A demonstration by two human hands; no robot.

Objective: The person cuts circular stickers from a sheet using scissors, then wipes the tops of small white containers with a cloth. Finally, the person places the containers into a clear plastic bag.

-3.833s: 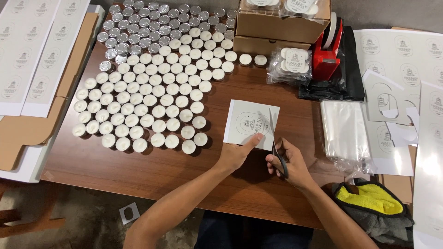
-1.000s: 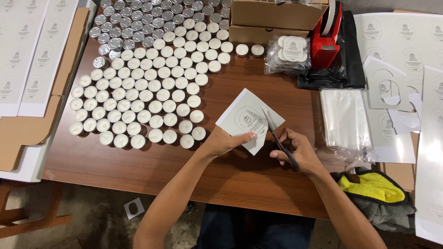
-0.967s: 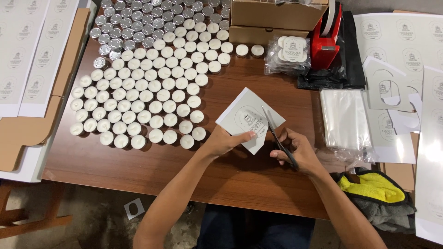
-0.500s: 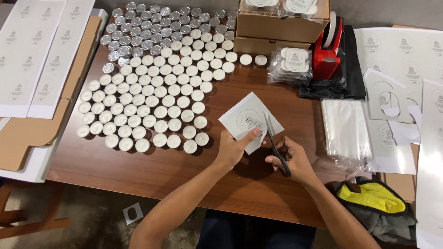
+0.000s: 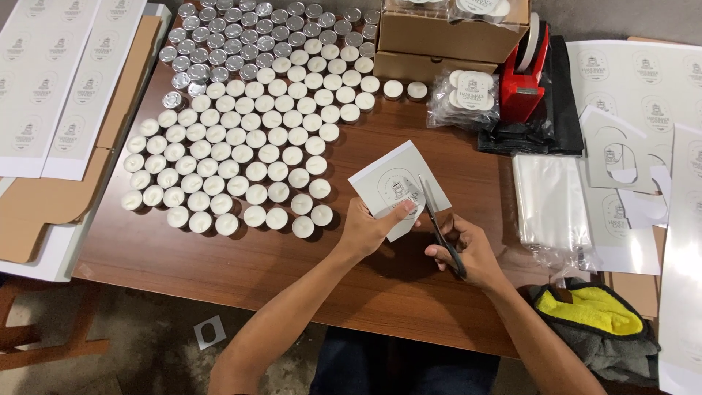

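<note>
— How do the person's arms lie?

— Both bare forearms come up from the bottom edge and angle inward, so the two hands sit near each other, not touching.

— And the left hand (image 5: 369, 228)?

— It is palm down, with the fingers curled and the thumb stretched toward the right, pinching a white paper square (image 5: 398, 189) at its near edge.

— The right hand (image 5: 468, 250)?

— It is closed through the handles of a pair of scissors (image 5: 439, 228), knuckles up and wrist bent slightly. The blades point away from the body, onto the paper.

— Are the elbows visible?

— Only the left one, low in the view; the right forearm runs out at the lower right corner.
</note>
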